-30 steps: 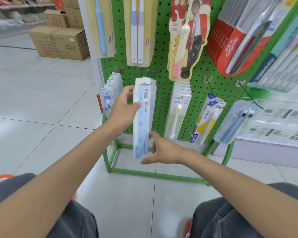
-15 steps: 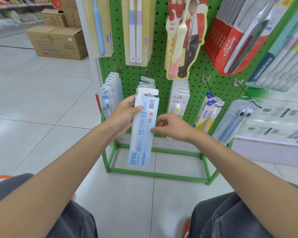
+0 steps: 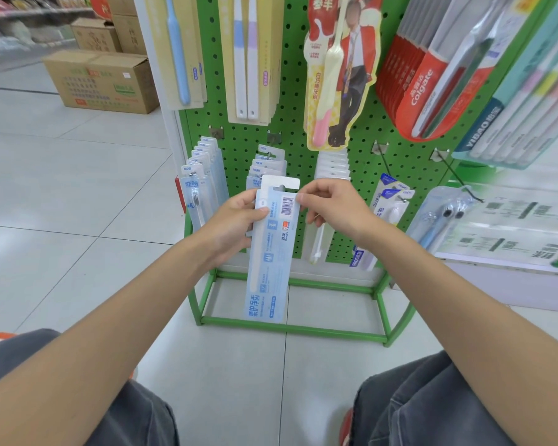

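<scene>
A long pale-blue toothbrush pack point(image 3: 269, 262), back side with barcode toward me, hangs upright in front of the green pegboard rack point(image 3: 361, 130). My left hand point(image 3: 231, 225) grips its upper left edge, thumb on the front. My right hand point(image 3: 332, 207) pinches its upper right corner beside the barcode. The pack's white hang tab sits just in front of a row of like packs point(image 3: 266, 162) hanging on a hook of the rack.
More toothbrush packs point(image 3: 200, 175) hang at left; white packs point(image 3: 332, 162) and blue ones point(image 3: 390, 201) hang to the right. Colgate packs point(image 3: 422, 85) hang upper right. Cardboard boxes point(image 3: 103, 82) stand on the tiled floor at left. The rack's green base frame point(image 3: 290, 328) lies below.
The pack has come off the hook row and turned its back toward me. My right hand rose from the pack's lower edge to its upper right corner.
</scene>
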`<state>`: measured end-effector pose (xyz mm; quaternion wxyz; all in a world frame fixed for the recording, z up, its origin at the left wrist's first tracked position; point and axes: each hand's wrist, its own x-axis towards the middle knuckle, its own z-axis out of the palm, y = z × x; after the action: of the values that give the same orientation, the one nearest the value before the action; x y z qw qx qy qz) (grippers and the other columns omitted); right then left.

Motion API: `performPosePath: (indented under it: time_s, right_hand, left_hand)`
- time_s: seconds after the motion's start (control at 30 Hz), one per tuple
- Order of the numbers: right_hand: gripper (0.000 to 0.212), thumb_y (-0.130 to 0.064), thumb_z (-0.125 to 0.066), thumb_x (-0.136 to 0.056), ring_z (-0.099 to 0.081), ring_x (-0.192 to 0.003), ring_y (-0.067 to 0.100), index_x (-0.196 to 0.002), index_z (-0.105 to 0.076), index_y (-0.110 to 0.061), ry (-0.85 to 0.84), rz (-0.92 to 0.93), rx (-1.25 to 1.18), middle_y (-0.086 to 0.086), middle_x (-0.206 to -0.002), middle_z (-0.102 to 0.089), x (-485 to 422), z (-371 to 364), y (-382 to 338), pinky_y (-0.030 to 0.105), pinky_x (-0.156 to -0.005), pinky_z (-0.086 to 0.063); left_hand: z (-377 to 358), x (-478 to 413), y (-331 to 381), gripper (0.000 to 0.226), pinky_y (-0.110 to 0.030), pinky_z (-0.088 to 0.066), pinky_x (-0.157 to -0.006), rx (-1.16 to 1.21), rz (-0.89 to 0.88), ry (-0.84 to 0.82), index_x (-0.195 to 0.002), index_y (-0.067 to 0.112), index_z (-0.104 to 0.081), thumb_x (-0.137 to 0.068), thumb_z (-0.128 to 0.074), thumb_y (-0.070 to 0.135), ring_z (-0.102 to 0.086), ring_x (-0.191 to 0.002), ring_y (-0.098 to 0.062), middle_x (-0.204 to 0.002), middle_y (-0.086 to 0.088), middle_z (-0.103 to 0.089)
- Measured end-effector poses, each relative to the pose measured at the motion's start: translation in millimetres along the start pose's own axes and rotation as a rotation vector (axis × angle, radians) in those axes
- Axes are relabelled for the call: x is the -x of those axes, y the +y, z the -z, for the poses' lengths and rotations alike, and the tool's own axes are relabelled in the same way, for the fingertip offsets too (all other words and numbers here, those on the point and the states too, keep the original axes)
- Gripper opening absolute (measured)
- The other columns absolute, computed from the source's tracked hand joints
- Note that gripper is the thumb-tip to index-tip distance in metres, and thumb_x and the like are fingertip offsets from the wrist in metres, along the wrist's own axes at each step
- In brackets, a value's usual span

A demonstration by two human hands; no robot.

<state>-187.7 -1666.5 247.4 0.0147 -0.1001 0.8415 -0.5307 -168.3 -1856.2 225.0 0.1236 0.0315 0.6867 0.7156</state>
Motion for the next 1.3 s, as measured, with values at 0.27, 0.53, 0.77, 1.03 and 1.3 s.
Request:
performPosePath:
  time_s: [0.27, 0.53, 0.77, 1.03, 1.3]
  right_hand:
    - [0.012, -0.011, -0.048, -0.102, -0.067, -0.057, 0.019, -0.091, -0.054, -0.008, 0.039, -0.048, -0.076, 0.015, -0.088, -0.068, 0.9, -11.0, 4.3, 0.026, -0.053, -0.056]
    - [0.044, -0.052, -0.056, -0.092, -0.067, -0.083, 0.021, -0.111, -0.055, -0.013, -0.098, -0.139, -0.226, 0.011, -0.109, -0.062, 3.5, -12.5, -1.2, 0.039, -0.089, -0.057]
    - [0.037, -0.031, -0.045, -0.095, -0.059, -0.085, 0.024, -0.107, -0.064, -0.001, -0.225, -0.101, -0.28, 0.025, -0.11, -0.067, 6.7, -14.1, -7.9, 0.035, -0.082, -0.051]
    - [0.035, -0.013, -0.044, -0.099, -0.053, -0.061, 0.019, -0.065, -0.046, -0.008, -0.107, 0.042, 0.08, 0.01, -0.066, -0.045, 7.0, -13.5, -6.0, 0.032, -0.066, -0.053]
    - [0.04, -0.013, -0.048, -0.093, -0.043, -0.051, 0.023, -0.056, -0.048, -0.002, 0.286, 0.143, 0.361, 0.014, -0.054, -0.045, -1.8, 1.2, -1.6, 0.029, -0.052, -0.037]
  left_hand:
    - [-0.5, 1.8, -0.4, 0.034, -0.052, -0.054, -0.093, 0.114, 0.012, -0.095, -0.128, 0.011, -0.06, -0.1, -0.041, 0.002, -0.064, -0.114, -0.028, -0.128, -0.015, -0.064]
    - [-4.0, 8.3, 0.5, 0.043, -0.036, -0.059, -0.082, 0.033, -0.01, -0.08, -0.117, 0.025, -0.064, -0.078, -0.075, 0.011, -0.061, -0.116, -0.019, -0.129, -0.004, -0.055]
    - [-10.9, 7.5, -6.0, 0.067, -0.035, -0.06, -0.083, -0.092, -0.074, -0.023, -0.131, 0.03, -0.049, -0.076, -0.081, 0.007, -0.067, -0.104, -0.017, -0.12, -0.002, -0.063]
    - [-8.7, -1.9, -20.8, 0.063, -0.016, -0.05, -0.069, -0.403, -0.187, 0.134, -0.122, 0.02, -0.055, -0.068, -0.089, 0.019, -0.058, -0.079, -0.01, -0.105, -0.011, -0.066]
    - [-6.4, -9.6, -16.2, 0.067, -0.027, -0.048, -0.088, -0.448, -0.25, 0.281, -0.143, 0.026, -0.038, -0.086, -0.073, 0.034, -0.053, -0.112, -0.009, -0.132, 0.004, -0.046]
